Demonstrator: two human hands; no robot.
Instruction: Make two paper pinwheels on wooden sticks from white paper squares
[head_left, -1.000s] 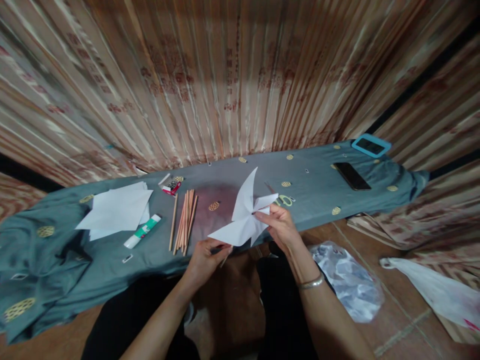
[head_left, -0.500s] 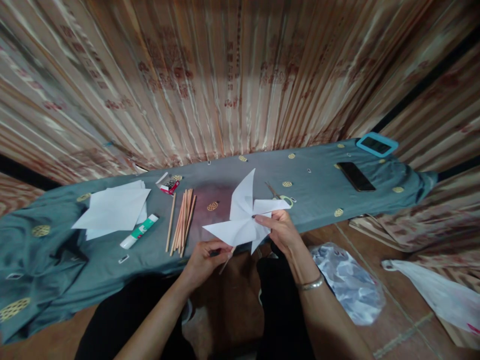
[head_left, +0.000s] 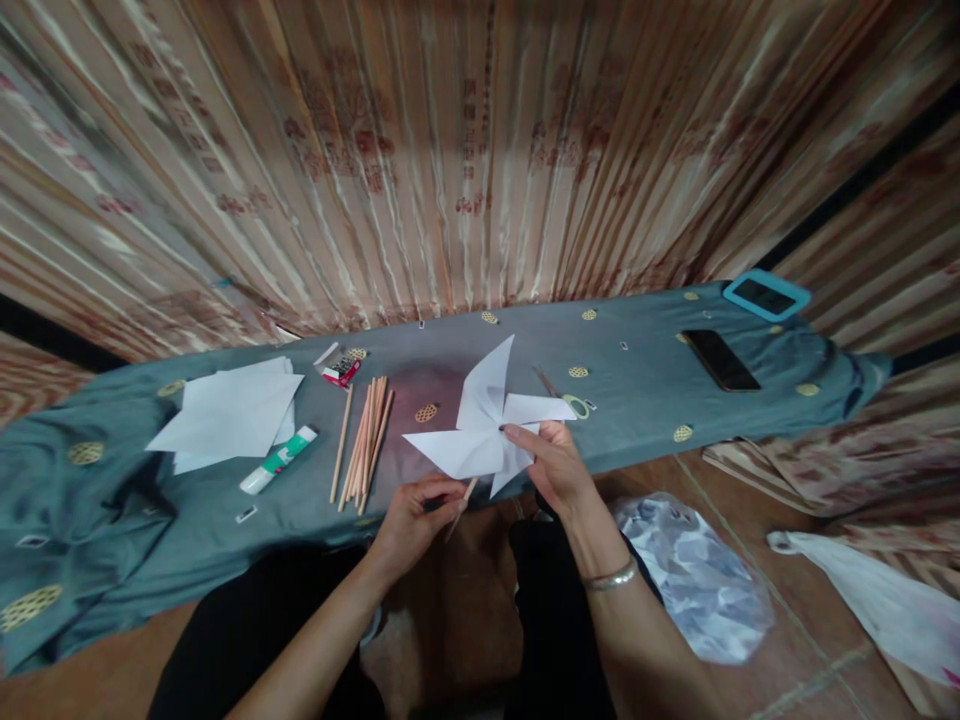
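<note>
White paper pinwheel (head_left: 487, 425) with four pointed blades: one rising up and back, one to the right, one to the left, a shorter one downward. It is held above the near edge of the table, its centre pinched. A thin wooden stick (head_left: 460, 507) slants down and left from beneath it.

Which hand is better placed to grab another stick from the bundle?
Left, probably. The left hand sits just right of the wooden sticks, though its fingers pinch a stick under the paper pinwheel. The right hand grips the pinwheel, farther from the sticks.
</note>
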